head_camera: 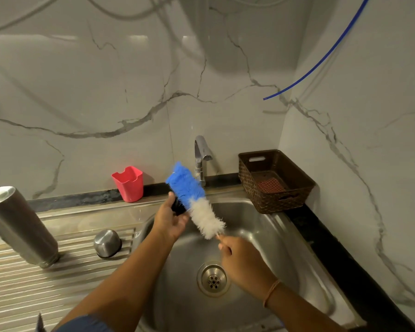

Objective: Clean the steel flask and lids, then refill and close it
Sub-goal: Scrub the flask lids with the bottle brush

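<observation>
I am at the lid-cleaning step. My left hand (170,221) is over the sink (261,236), fingers curled round a small dark lid (177,208). It is largely hidden behind the brush, so I judge it to be the flask's inner stopper rather than seeing that plainly. My right hand (240,259) pinches the thin handle of the bottle brush (197,200). The brush slants up and away from me, its white bristles low and its blue bristles high, lying against the lid.

The steel flask (19,226) stands mouth down on the ribbed drainer (70,271) to my left, well apart from both hands. That looks to me like a body already washed and left to drip. The steel cap (107,243) sits dome up on the same drainer, near the flask but not touching it.

The next move calls for working the bristles round the lid's edge and inside, then rinsing it under the tap (201,159), which shows no stream that I can make out. For that my left hand must bring the lid under the spout while my right frees itself of the brush to open the tap. Refilling and closing come only after that, and I would need to turn the flask upright first.
</observation>
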`<state>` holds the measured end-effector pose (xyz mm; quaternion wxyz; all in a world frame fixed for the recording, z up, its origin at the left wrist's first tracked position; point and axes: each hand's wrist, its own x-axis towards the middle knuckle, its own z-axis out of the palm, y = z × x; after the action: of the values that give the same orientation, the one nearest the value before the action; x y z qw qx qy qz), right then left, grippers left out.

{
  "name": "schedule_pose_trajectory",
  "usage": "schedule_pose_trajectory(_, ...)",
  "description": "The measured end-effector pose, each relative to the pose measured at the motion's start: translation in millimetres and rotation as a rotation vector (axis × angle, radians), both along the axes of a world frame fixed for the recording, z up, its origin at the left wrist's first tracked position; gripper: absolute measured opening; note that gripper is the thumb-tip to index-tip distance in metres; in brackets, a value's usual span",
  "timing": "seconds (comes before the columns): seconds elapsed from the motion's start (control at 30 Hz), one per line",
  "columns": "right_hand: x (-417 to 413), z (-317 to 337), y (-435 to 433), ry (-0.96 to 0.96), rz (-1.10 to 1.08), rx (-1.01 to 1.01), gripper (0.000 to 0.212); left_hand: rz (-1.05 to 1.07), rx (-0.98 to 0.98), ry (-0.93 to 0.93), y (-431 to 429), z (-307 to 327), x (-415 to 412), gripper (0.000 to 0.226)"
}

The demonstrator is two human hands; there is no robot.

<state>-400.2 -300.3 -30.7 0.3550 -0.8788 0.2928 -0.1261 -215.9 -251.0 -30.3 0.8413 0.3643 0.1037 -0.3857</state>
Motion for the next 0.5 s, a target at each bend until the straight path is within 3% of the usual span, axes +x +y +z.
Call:
schedule_pose_trajectory(0.1, 4, 4, -11, -0.019, -0.024, 0.059, 0.037, -0.039, -0.044, 0.010, -1, -4, -11, 0.043)
schedule_pose_trajectory(0.3, -9, 2, 8, 0.075, 0.090, -0.123, 0.032, 0.004, 0.078, -0.091, 7, -3, 5, 0.023)
schedule_pose_trajectory(0.4, 2, 8, -7, 0.025, 0.022, -0.016, 0.036, -0.110, 0.045, -0.097, 4, -12, -11, 0.024)
schedule_pose_trajectory(0.5, 8, 10, -10, -0.008, 0.048, 0.020, 0.036, -0.097, -0.005, -0.068, 7, -15, -14, 0.023)
